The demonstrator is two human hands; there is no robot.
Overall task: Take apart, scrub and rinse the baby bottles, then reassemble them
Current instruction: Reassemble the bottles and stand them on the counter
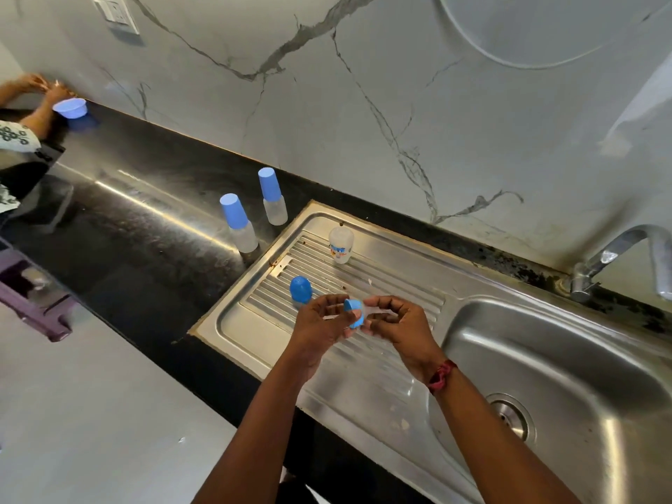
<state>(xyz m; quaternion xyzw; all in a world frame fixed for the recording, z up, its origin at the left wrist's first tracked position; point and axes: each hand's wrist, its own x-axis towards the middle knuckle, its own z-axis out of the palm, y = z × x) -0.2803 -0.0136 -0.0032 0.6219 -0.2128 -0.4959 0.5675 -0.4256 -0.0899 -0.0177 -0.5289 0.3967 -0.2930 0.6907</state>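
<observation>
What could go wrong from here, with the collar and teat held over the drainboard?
1. The left hand and right hand hold the blue collar and clear teat in mid-air. If the grip slips, a part could slide down the ribbed drainboard toward the drain.
2. The open bottle stands uncapped beyond the hands; a stray reach could tip it.
3. The loose blue cap beside the left hand could be knocked away.
</observation>
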